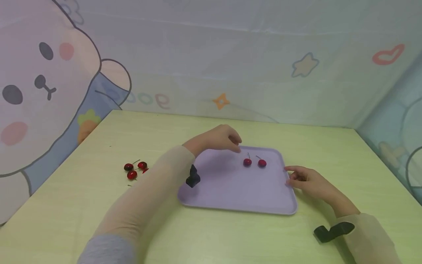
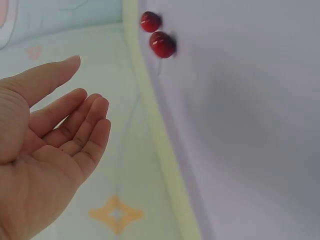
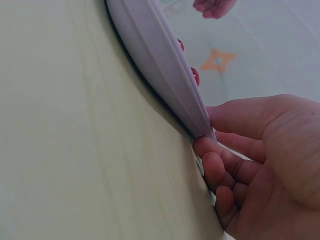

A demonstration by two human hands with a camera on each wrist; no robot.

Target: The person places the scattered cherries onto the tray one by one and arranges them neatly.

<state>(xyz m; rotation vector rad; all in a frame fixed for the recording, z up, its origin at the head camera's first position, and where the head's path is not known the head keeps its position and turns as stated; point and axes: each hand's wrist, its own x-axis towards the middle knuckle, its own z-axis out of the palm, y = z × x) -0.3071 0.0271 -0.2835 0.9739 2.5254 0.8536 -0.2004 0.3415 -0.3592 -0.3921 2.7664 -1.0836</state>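
Observation:
A lilac tray [image 1: 234, 192] lies on the table, with two red cherries [image 1: 247, 162] with thin stems near its far right part. My left hand [image 1: 222, 138] hovers over the tray's far edge, left of the cherries. In the left wrist view the same hand [image 2: 60, 130] shows loosely bent fingers, thumb apart, holding nothing. At the tray's right rim is my right hand [image 1: 308, 180]. The right wrist view shows this hand [image 3: 255, 155] pinching the rim [image 3: 202, 117], thumb on top and fingers beneath.
Several more cherries [image 1: 132, 175] lie on the pale yellow table [image 1: 214, 234] left of the tray, partly hidden by my left sleeve [image 1: 155, 187]. A printed curtain [image 1: 197, 55] with a cartoon bear hangs behind the table. Black wrist straps [image 1: 333, 231] show on both arms.

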